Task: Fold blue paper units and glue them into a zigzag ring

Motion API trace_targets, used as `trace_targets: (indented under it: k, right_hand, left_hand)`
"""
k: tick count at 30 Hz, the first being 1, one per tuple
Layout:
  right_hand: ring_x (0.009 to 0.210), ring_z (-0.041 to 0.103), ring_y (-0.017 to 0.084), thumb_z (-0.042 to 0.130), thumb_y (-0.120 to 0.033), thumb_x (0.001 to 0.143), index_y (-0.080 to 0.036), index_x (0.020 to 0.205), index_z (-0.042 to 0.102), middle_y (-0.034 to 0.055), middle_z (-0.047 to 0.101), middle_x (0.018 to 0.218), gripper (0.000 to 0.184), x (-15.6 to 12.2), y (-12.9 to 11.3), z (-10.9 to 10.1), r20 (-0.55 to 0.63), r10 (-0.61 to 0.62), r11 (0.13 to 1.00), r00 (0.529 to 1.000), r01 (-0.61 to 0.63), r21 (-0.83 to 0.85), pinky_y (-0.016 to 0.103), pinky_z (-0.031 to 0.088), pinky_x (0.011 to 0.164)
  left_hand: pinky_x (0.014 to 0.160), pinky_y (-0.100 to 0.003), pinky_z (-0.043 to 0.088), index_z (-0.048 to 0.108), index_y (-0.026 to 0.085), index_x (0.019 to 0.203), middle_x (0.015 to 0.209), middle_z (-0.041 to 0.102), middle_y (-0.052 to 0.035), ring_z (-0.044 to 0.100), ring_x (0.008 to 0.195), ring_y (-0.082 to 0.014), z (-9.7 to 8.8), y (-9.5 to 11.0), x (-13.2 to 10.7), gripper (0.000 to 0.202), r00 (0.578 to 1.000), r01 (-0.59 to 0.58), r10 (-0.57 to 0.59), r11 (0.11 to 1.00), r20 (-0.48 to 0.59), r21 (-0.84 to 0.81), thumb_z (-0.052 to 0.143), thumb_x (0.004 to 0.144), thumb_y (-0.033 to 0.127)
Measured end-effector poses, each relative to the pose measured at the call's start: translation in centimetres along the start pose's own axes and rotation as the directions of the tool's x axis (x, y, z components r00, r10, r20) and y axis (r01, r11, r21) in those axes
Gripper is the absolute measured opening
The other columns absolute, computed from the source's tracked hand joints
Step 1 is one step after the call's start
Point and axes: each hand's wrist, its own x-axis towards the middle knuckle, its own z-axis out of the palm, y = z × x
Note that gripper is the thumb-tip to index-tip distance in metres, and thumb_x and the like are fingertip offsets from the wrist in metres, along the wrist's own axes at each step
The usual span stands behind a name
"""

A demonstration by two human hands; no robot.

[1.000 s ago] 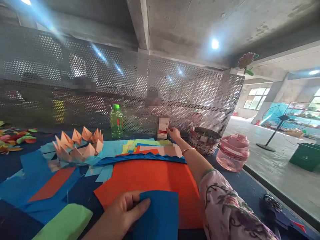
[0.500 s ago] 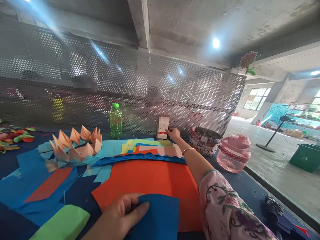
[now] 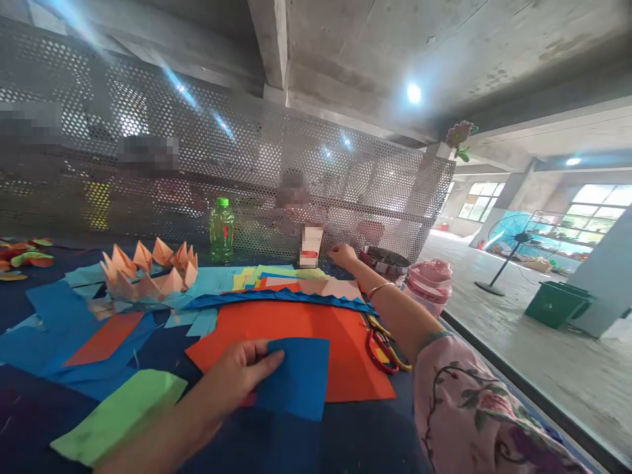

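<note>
My left hand (image 3: 247, 365) pinches a blue paper sheet (image 3: 299, 375) between thumb and fingers, over the near edge of a large orange-red sheet (image 3: 276, 322). My right hand (image 3: 343, 255) is stretched far forward with its fingers curled in. Just left of its fingertips, and apart from them, stands a phone-sized upright rectangle (image 3: 310, 247) with a pale face and a red band, partly blurred out. Red and yellow scissors (image 3: 382, 349) lie at the orange-red sheet's right edge, under my right forearm. A folded blue paper strip (image 3: 281, 299) crosses the sheet's far edge.
A ring of folded orange paper points (image 3: 148, 283) sits at left on blue papers. A green sheet (image 3: 121, 408) lies near left. Behind stand a green bottle (image 3: 222, 230), a round basin (image 3: 388, 260) and a pink jug (image 3: 429, 283). A perforated metal screen (image 3: 247, 171) backs the table.
My right hand has drawn back from the upright rectangle, which it was touching. The camera view has shifted, and the scissors have come into sight. My left hand still holds the blue paper.
</note>
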Motion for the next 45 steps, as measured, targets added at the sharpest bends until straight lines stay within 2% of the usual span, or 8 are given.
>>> trace_targets:
  k: [5,9,12,16,26,33,38,45]
  right_hand:
    - [0.098,0.059,0.022,0.057,-0.028,0.088,-0.014,0.106,0.061,0.0087,0.062,0.107,0.023,-5.2,-2.5,-5.0,0.133,-0.156,0.982,0.979,0.168,-0.085,0.038,0.048,0.086]
    - [0.094,0.060,0.019,0.059,-0.020,0.082,-0.020,0.111,0.058,0.0053,0.065,0.101,0.029,-13.3,-3.5,-7.8,0.211,-0.345,0.933,0.914,0.360,-0.031,0.031,0.043,0.084]
    - [0.086,0.060,0.017,0.055,-0.023,0.082,-0.025,0.124,0.047,0.0038,0.066,0.097,0.042,-20.1,-3.2,-8.4,0.194,-0.471,0.881,0.860,0.449,0.147,0.030,0.044,0.076]
    - [0.081,0.060,0.016,0.057,-0.017,0.077,-0.031,0.130,0.038,0.0004,0.067,0.094,0.058,-25.5,-2.6,-6.7,0.184,-0.434,0.866,0.882,0.352,0.355,0.031,0.045,0.075]
    - [0.073,0.055,0.015,0.067,-0.030,0.075,-0.024,0.080,0.066,-0.0010,0.065,0.079,0.008,-26.4,-2.4,-4.4,0.131,-0.305,0.779,0.943,0.167,0.605,0.027,0.042,0.071]
    - [0.052,0.035,0.009,0.068,-0.037,0.072,-0.020,0.059,0.048,-0.0053,0.040,0.055,0.030,-26.8,-1.9,-3.8,0.213,-0.062,0.637,0.975,-0.126,0.761,0.023,0.029,0.049]
    - [0.051,0.029,0.008,0.067,-0.037,0.071,-0.019,0.057,0.044,-0.0060,0.035,0.053,0.033,-26.8,-2.3,-4.2,0.194,-0.024,0.582,0.981,-0.144,0.800,0.022,0.026,0.047]
    - [0.052,0.028,0.007,0.067,-0.036,0.074,-0.018,0.060,0.042,-0.0069,0.034,0.055,0.033,-27.7,-2.7,-4.5,0.230,-0.019,0.566,0.973,-0.179,0.805,0.021,0.026,0.048]
  left_hand:
    - [0.068,-0.031,0.051,0.070,0.016,0.071,0.066,0.072,-0.0042,0.066,0.067,-0.0204,-0.5,0.4,-0.1,0.033,0.998,-0.042,0.043,0.998,0.041,-0.039,0.077,0.062,0.047]
    - [0.077,-0.034,0.052,0.071,0.017,0.078,0.077,0.074,-0.0066,0.067,0.075,-0.0224,-1.2,0.4,0.0,0.029,0.995,-0.091,0.091,0.996,0.030,-0.008,0.074,0.067,0.044]
    - [0.078,-0.033,0.052,0.071,0.019,0.080,0.080,0.073,-0.0060,0.066,0.077,-0.0222,-1.4,0.2,0.0,0.026,0.996,-0.093,0.093,0.996,0.014,0.016,0.074,0.068,0.042]
    - [0.073,-0.030,0.051,0.070,0.018,0.075,0.073,0.072,-0.0045,0.065,0.071,-0.0190,-1.3,-0.4,0.3,0.026,0.995,-0.100,0.100,0.995,-0.006,0.006,0.072,0.070,0.043]
    - [0.067,-0.024,0.049,0.073,0.017,0.083,0.081,0.074,-0.0054,0.066,0.071,-0.0170,-0.1,-0.2,-0.5,0.024,0.997,-0.005,0.003,1.000,0.074,0.024,0.069,0.075,0.040]
    - [0.072,-0.027,0.054,0.074,0.020,0.094,0.096,0.074,-0.0085,0.068,0.088,-0.0231,1.4,-0.2,-1.3,0.028,0.989,0.004,-0.005,1.000,0.146,0.007,0.066,0.077,0.042]
    - [0.079,-0.036,0.055,0.073,0.019,0.099,0.102,0.073,-0.0112,0.066,0.095,-0.0289,2.0,0.2,-1.9,0.053,0.982,-0.039,0.048,0.998,0.184,-0.049,0.055,0.076,0.063]
    - [0.071,-0.029,0.055,0.071,0.019,0.101,0.090,0.076,-0.0068,0.069,0.087,-0.0233,2.9,0.5,-2.2,0.037,0.997,-0.062,0.052,0.981,0.060,0.182,0.070,0.073,0.042]
